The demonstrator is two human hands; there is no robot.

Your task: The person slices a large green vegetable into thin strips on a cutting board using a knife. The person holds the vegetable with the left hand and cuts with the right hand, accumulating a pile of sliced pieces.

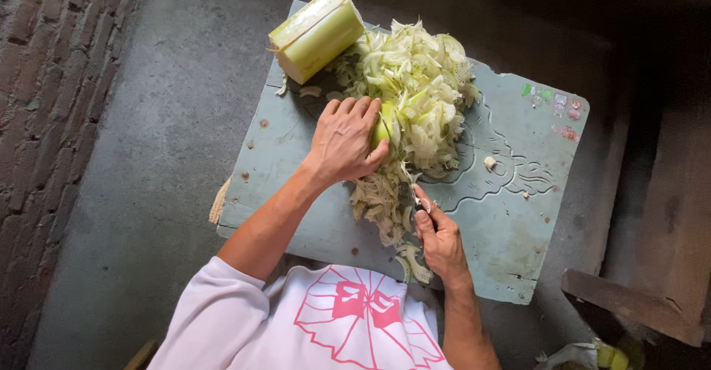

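White shirt (296,325) bottom centre | right hand (441,240) closed round knife (409,192) | left hand (344,140) clamps green piece (383,125) — shreds (415,96) piled on board (511,214), centre frame

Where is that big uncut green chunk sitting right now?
In the head view, the big green chunk lies at the far left corner of the pale blue board, touching the shredded pile.

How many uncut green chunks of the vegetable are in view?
2. One large chunk lies at the board's far left corner, apart from the hands. A smaller piece sits under the left hand, beside the shreds; more could be buried there.
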